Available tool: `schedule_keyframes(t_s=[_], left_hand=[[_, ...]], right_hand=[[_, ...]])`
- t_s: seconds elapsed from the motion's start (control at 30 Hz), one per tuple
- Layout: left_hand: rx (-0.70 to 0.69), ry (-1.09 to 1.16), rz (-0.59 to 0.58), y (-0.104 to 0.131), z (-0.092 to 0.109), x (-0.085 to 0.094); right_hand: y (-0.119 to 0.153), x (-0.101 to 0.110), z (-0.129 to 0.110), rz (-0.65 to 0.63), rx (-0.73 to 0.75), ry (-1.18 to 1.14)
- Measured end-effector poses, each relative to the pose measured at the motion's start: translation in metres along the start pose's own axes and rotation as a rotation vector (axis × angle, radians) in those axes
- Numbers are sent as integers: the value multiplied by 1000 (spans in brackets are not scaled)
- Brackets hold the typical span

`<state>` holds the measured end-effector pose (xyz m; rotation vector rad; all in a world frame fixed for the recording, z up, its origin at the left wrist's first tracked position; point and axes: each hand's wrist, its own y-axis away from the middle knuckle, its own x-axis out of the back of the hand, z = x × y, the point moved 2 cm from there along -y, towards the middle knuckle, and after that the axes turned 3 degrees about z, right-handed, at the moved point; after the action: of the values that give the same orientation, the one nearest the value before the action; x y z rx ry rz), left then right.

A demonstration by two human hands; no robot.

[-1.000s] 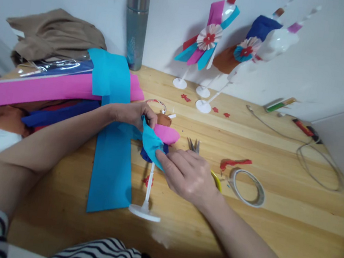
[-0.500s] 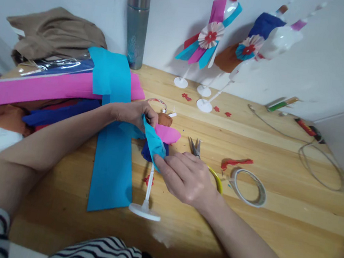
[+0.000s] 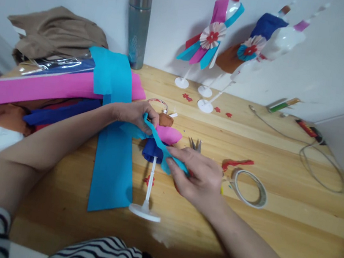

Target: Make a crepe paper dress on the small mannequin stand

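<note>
While the left hand (image 3: 138, 115) and the right hand (image 3: 202, 176) both pinch it, a narrow, creased light-blue strip (image 3: 159, 138) slants across a pink and dark-blue figure (image 3: 169, 135) on a white stand (image 3: 150, 181), above the wooden table (image 3: 299, 224).

The person's right grip (image 3: 200, 175) hides part of a turquoise strip (image 3: 160, 142) and most of a pair of scissors (image 3: 199, 147); only the blade ends and a sliver of yellow handle show. Part of the left grip (image 3: 137, 113) lies behind the strip. A white stand's (image 3: 150, 185) stem vanishes upward into blue material (image 3: 149, 150) and partly covers a red cutout (image 3: 147, 180). Along the counter's (image 3: 291, 214) far edge, the tops of two decorated stands (image 3: 220, 9) are cut off, and a flask's (image 3: 137, 34) pattern is too faint to make out. At the counter's left side, a pink roll (image 3: 37, 88) runs out of view. The right edge fades into dark blur. Both arms (image 3: 264, 248) are cropped.
</note>
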<state>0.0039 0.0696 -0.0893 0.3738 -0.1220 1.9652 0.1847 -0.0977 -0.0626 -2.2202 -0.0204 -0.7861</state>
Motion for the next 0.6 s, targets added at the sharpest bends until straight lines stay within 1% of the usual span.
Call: schedule_keyframes(t_s=[0.07,0.13,0.2,0.3,0.43,0.5,0.6], left_hand=[[22,41,16,2,0,-1],[65,113,58,4,1,-2],[128,198,115,6,1,-4],[188,309,166,8,2,-7],[181,343,178,6,5,-11],[139,352,180,5,7,-12],[75,327,193,2,9,-13]], right_hand=[[-2,2,3,4,-246,-105],[-3,3,11,34,-481,-178],[-4,6,22,82,-639,-219],[-7,7,40,92,-751,-208],[-8,7,58,50,-817,-178],[-9,6,60,33,-838,-192],[-10,5,56,29,-885,-285]])
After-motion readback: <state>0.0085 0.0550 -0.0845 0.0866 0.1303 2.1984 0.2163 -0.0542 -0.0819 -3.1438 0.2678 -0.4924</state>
